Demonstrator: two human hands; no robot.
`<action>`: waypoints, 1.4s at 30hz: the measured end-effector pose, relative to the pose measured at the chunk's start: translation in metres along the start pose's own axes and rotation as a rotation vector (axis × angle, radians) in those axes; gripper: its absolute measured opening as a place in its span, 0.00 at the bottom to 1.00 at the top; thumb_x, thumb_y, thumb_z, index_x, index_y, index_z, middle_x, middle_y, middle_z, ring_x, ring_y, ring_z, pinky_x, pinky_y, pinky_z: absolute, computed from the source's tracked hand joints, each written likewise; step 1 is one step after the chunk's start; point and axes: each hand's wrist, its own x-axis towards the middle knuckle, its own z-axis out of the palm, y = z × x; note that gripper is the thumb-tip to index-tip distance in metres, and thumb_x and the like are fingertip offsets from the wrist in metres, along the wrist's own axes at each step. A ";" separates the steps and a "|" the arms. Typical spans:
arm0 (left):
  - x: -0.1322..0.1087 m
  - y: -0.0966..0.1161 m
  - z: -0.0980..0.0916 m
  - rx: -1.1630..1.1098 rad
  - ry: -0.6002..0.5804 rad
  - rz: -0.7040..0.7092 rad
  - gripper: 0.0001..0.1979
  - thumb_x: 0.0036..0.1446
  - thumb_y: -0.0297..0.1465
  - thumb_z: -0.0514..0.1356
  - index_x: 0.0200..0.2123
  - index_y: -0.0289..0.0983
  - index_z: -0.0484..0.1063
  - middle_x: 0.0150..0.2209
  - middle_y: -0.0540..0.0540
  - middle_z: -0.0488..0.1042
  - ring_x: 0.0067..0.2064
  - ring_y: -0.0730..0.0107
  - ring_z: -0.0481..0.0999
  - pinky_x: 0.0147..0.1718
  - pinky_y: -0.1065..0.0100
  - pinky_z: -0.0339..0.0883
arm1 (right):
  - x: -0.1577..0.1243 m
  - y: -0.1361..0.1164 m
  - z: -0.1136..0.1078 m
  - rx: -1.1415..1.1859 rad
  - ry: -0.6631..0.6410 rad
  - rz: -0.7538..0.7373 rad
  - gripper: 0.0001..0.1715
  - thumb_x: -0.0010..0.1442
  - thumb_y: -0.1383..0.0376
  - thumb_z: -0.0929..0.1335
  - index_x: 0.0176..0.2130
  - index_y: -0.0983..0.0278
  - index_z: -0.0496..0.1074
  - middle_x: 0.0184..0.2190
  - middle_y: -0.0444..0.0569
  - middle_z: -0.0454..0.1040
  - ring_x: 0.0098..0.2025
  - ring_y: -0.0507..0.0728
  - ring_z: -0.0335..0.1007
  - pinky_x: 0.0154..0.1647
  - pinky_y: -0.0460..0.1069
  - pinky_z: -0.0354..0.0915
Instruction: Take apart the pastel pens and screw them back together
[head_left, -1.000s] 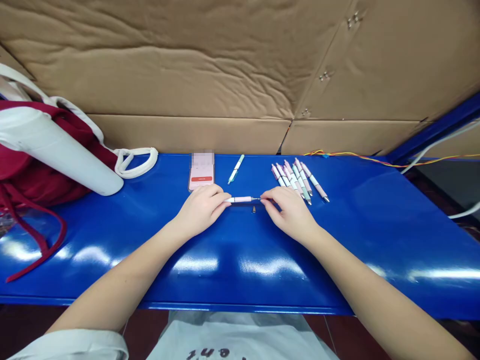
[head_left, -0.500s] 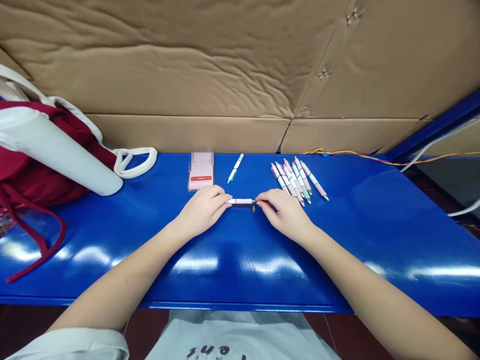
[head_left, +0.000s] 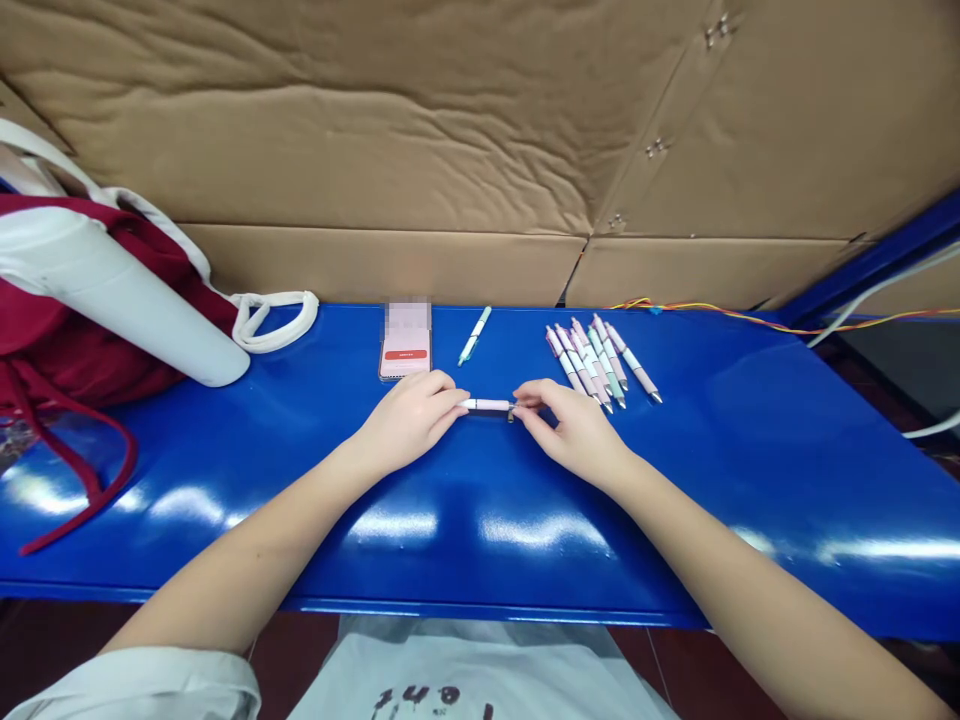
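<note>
A pink and white pen (head_left: 489, 405) lies level between my two hands, just above the blue table. My left hand (head_left: 412, 415) is closed, thumb and fingers pinching the pen's white left end. My right hand (head_left: 574, 425) pinches at the pen's right end, which its fingertips partly cover. Just below that end sits a small metallic piece (head_left: 511, 417), too small to make out fully. Beyond my right hand, several pastel pens (head_left: 596, 360) with silvery tips lie in a loose pile. A single pale green pen (head_left: 474, 336) rests apart, farther back.
A phone (head_left: 405, 355) lies behind my left hand on the blue table (head_left: 465, 540). To the left are a dark red bag (head_left: 150, 340) with white straps and a white cylinder (head_left: 172, 310). Cardboard (head_left: 375, 160) stands along the back. Yellow and red wires (head_left: 720, 316) run at the right rear.
The view has shifted slightly. Both hands stay on the pen in nearly the same pose; the right fingertips now cover a little more of its right end.
</note>
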 end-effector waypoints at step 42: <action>-0.001 0.004 -0.002 -0.052 -0.035 -0.004 0.12 0.64 0.33 0.52 0.42 0.34 0.73 0.37 0.43 0.71 0.38 0.67 0.70 0.39 0.65 0.67 | 0.002 -0.002 -0.001 -0.004 -0.097 -0.031 0.07 0.61 0.67 0.63 0.36 0.64 0.70 0.30 0.49 0.71 0.31 0.54 0.67 0.34 0.49 0.64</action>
